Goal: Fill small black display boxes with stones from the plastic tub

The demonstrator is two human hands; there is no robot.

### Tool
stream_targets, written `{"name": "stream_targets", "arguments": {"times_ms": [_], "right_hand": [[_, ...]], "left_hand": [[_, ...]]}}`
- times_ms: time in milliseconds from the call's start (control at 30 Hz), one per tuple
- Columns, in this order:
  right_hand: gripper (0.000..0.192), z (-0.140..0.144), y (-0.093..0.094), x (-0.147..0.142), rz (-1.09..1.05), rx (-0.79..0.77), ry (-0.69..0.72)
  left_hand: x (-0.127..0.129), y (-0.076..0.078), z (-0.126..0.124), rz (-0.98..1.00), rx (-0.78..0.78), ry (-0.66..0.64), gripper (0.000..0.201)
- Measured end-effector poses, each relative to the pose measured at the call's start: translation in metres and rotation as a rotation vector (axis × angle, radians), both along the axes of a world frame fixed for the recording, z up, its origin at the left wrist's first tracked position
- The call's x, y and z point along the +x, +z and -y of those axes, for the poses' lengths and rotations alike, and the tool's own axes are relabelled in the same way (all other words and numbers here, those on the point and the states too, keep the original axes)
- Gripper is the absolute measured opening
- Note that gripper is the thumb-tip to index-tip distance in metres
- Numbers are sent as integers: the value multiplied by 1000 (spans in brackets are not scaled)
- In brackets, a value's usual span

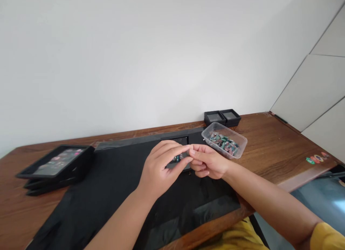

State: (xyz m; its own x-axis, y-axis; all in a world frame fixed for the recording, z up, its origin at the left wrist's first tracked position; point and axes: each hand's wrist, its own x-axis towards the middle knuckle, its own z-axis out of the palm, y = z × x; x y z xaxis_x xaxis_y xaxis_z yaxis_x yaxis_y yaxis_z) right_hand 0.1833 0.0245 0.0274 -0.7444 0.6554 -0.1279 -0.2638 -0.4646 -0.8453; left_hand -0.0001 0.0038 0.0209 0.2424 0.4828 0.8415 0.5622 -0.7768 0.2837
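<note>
Above the black mat (113,171), my left hand (161,165) and my right hand (206,160) meet at their fingertips. Thumb and fingers of each are pinched together; whatever lies between them is too small or hidden to name. Directly beneath is a black-framed tray (183,139), largely covered by my hands, with small shiny pieces (178,158) showing through the gap under my left fingers. Close behind my right hand stands a clear plastic container (242,144) holding many small green, pink and silvery pieces (223,142).
A stack of black frames (78,167), the top one with pinkish pieces under a clear face, sits at the left. Two small black boxes (223,117) stand against the wall. Round stickers (315,159) mark the wooden table (269,145) near its right edge.
</note>
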Motion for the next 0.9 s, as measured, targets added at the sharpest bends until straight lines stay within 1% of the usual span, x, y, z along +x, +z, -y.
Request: {"name": "stream_targets", "arguments": {"times_ms": [133,267,433,500,533,600,667,733,800,900], "right_hand": [[54,-2,-2,0,3,-17,1],[54,-3,-1,1,3,-22,-5],[54,0,1,-1,16,3,-24],[54,1,1,-3,21,35,-73],[54,2,0,-4,28,62,-128],[53,2,-2,-7,50,121,-271],[51,0,-5,-9,82,161,-410],[49,-2,-7,-9,124,177,-507],[48,-5,-7,-8,159,189,-562],[48,-7,-6,-7,174,213,-572]], "left_hand": [[0,2,0,-37,22,37,14],[-2,0,-1,-97,24,80,14],[-3,0,-2,-156,89,138,14],[-4,1,-2,-157,101,135,14],[-5,2,-2,-153,97,130,14],[-7,1,-3,-141,56,106,14],[-11,-2,-5,-137,-18,72,18],[-15,-7,-10,-147,-112,65,24],[-19,-14,-15,-168,-216,113,32],[-23,-24,-22,-206,-381,165,38]]}}
